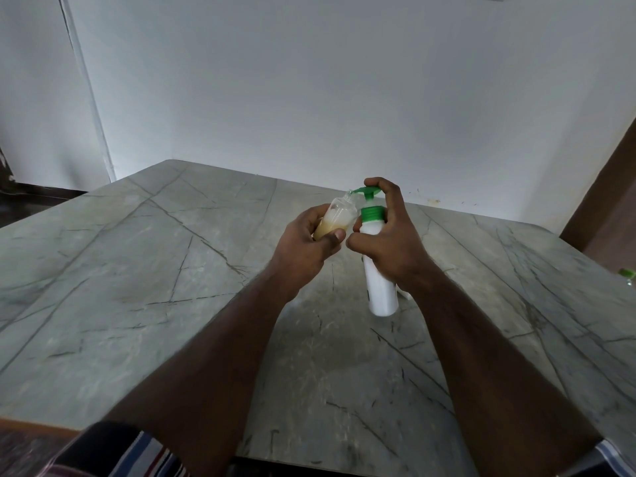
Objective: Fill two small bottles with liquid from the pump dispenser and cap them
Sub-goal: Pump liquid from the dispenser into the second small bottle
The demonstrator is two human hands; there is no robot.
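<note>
Centre of frame, above the grey marble table (144,277): left hand (306,242) wrapped round a small clear bottle (335,220), thumb pinching its lower body, bottle tilted with mouth up and right toward the green nozzle. Right hand (389,235) clamped on the white pump dispenser (380,287), fingers curled round the neck, forefinger resting on the green pump head (370,191). Hands close together, nearly touching at the thumbs. Dispenser held off the table, leaning slightly, base toward lower centre-right.

Step in hand, as judged: filling the first bottle. Recommended: keep bottle mouth directly under and touching the nozzle tip; press pump in short, full strokes; hold bottle steady rather than chasing the spout; ease tilt toward upright as the level rises to avoid spill at the mouth. Setting the dispenser base on the table likely to give steadier pumping.

Bottle condition: transparent plastic, rounded shoulder, uncapped; tan, cloudy liquid in roughly the lower half, pale foam line above. Exact contact between mouth and nozzle blurred, cannot be confirmed.

Right edge of frame: small green-topped object (627,274), partly cut off, identity unclear. No cap visible.
</note>
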